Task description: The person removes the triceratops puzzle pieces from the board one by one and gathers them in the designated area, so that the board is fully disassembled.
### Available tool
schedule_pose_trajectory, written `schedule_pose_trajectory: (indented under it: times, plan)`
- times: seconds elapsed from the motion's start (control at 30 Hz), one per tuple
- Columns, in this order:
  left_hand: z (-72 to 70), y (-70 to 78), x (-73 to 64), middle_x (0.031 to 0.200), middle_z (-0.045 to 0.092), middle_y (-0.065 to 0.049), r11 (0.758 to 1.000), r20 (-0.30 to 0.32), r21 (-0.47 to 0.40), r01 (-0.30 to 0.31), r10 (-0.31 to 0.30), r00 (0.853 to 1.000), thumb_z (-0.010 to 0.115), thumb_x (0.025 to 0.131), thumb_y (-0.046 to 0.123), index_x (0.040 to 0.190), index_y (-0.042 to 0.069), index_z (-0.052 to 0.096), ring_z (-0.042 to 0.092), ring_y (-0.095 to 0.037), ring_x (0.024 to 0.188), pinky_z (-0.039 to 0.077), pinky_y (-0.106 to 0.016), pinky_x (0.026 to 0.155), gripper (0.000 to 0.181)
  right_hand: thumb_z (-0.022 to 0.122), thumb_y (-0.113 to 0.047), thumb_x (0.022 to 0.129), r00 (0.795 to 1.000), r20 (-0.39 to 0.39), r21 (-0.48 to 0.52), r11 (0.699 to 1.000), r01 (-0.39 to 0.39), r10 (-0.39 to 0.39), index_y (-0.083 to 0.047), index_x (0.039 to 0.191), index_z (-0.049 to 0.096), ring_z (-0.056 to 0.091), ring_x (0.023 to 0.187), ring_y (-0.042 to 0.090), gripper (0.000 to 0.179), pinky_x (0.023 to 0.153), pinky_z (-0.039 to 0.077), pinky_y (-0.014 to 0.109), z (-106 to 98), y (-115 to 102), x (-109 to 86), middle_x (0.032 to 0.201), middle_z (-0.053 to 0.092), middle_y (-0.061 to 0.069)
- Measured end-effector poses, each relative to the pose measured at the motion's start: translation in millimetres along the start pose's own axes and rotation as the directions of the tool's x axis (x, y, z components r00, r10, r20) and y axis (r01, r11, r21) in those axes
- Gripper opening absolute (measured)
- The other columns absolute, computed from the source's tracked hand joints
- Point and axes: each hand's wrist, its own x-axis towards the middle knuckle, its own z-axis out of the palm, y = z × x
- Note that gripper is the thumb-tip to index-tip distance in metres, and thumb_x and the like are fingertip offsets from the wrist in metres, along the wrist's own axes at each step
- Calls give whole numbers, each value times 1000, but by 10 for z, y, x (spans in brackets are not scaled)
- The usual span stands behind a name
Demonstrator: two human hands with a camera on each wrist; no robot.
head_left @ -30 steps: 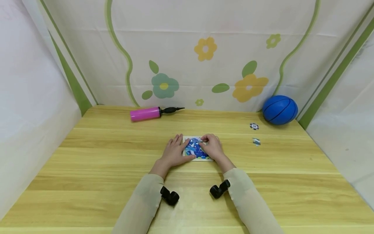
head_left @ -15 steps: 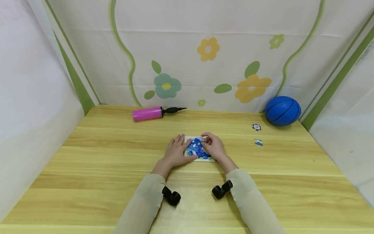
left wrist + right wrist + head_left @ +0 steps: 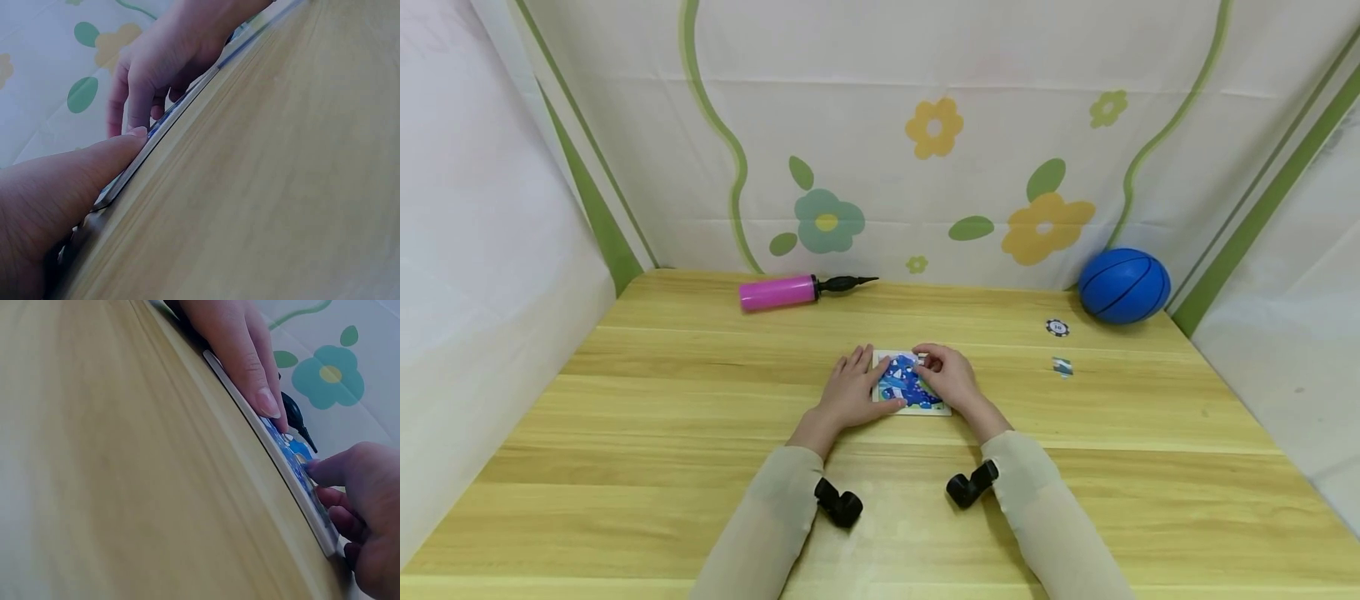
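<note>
In the head view a small jigsaw puzzle [image 3: 901,385] with a blue picture and pale border lies flat on the table between both hands. My left hand [image 3: 848,393] rests over its left side, fingers spread, thumb along the near edge. My right hand [image 3: 951,377] is at the upper right part, thumb and index finger pinching a blue puzzle piece [image 3: 301,449] that stands tilted up from the board in the right wrist view. The other right fingers are curled under. A loose puzzle piece [image 3: 1062,367] lies to the right. The spot under my right fingers is hidden.
A poker chip [image 3: 1057,327] lies behind the loose piece, with a blue ball [image 3: 1124,286] at the back right corner. A pink hand pump [image 3: 778,292] with a black nozzle lies along the back edge. A flowered cloth [image 3: 880,167] hangs behind the wooden table [image 3: 647,467].
The head view has shifted slightly. My right fingers have made small movements at the puzzle's upper right. The left hand stays in place on the board.
</note>
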Motion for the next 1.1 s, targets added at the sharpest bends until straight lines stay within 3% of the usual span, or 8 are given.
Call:
schedule_pose_trajectory:
  times: [0.23, 0.47, 0.67, 0.83, 1.1]
  plan:
    - [9, -9, -9, 141, 11, -14, 1000, 1, -8, -3, 3, 1000, 42, 75, 65, 136, 17, 28, 4, -27, 128, 2, -42, 101, 79, 63, -11, 78, 998, 57, -1, 1000, -19, 19, -8, 108, 59, 46, 67, 17, 30, 60, 41, 28, 1, 31, 10, 78, 53, 3]
    - [6, -17, -16, 141, 11, -15, 1000, 3, -6, -7, 7, 1000, 42, 76, 65, 136, 17, 27, 4, -27, 128, 3, -43, 101, 79, 62, -10, 79, 996, 67, -4, 998, -66, 66, -5, 106, 58, 47, 68, 17, 27, 61, 41, 28, 4, 15, 25, 78, 53, 3]
    - [-6, -18, -26, 141, 11, -15, 1000, 7, -5, -4, 4, 1000, 42, 76, 64, 137, 17, 27, 4, -26, 128, 2, -42, 101, 79, 61, -9, 80, 996, 80, 45, 998, -47, 43, -3, 106, 59, 45, 69, 18, 27, 60, 39, 28, -26, 1, 37, 78, 52, 5]
    - [-7, -18, -21, 141, 11, -15, 1000, -1, -6, -8, 8, 1000, 42, 76, 64, 137, 17, 26, 3, -26, 128, 2, -42, 101, 79, 60, -7, 80, 996, 91, 136, 990, -30, 18, -2, 109, 58, 44, 69, 20, 29, 60, 39, 28, -147, 5, 26, 79, 51, 7]
    - [1, -11, -7, 141, 10, -14, 1000, 2, -10, -3, 3, 1000, 42, 75, 65, 137, 18, 26, 3, -26, 128, 2, -41, 101, 80, 61, -11, 80, 997, 74, 111, 994, -23, 15, -7, 109, 59, 44, 70, 22, 29, 57, 38, 29, -503, 163, -27, 82, 52, 8]
